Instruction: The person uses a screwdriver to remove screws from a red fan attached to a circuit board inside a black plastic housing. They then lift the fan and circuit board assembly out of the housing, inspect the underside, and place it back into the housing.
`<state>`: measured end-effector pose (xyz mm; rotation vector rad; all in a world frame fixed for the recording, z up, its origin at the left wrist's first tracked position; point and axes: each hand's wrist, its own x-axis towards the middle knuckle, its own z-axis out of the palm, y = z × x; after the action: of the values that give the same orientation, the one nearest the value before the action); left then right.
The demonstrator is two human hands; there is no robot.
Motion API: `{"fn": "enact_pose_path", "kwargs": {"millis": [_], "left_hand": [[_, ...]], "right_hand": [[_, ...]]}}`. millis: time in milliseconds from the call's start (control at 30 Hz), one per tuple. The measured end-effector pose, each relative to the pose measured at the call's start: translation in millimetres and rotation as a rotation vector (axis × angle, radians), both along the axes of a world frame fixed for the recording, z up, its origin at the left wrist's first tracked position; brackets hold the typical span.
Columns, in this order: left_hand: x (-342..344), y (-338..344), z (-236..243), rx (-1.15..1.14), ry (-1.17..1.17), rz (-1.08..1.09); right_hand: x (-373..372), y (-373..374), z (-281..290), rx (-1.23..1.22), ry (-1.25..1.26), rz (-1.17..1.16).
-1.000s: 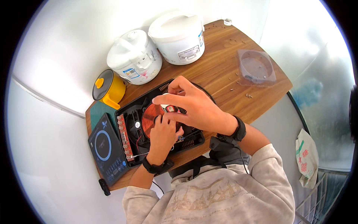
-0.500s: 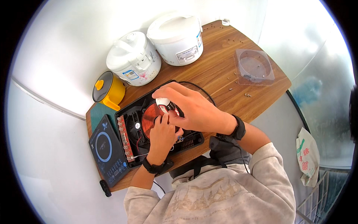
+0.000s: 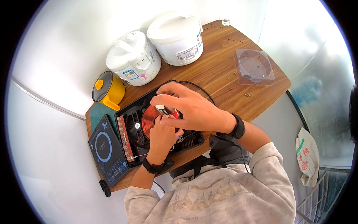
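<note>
In the head view, the open black housing (image 3: 189,144) and its copper coil (image 3: 150,117) lie along the near edge of the table (image 3: 220,78). The right hand (image 3: 195,111) loosely rings a red-and-white handle (image 3: 163,109), its markings shifted since half a second ago, so turning seems under way. The left hand (image 3: 162,136) bunches beneath; what it holds I cannot tell.

Coil (image 3: 147,121) partly hidden, tool (image 3: 166,110) mostly covered
</note>
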<state>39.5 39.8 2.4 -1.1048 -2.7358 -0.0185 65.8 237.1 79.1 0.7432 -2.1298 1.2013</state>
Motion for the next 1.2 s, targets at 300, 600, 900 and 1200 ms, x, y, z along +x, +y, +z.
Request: {"fn": "enact_pose_path", "kwargs": {"millis": [300,600,900,1200], "left_hand": [[0,2,7,-0.017,-0.063,0.018],[1,2,4,0.030,-0.002,0.005],[-1,-2,-3,0.021,0.011,-0.021],[0,-2,0,-0.047,-0.002,0.013]], "right_hand": [[3,2,5,-0.051,-0.132,0.033],[0,0,2,-0.063,-0.103,0.014],[1,4,2,-0.011,0.009,0.000],[2,4,2,-0.021,-0.005,-0.005]]}}
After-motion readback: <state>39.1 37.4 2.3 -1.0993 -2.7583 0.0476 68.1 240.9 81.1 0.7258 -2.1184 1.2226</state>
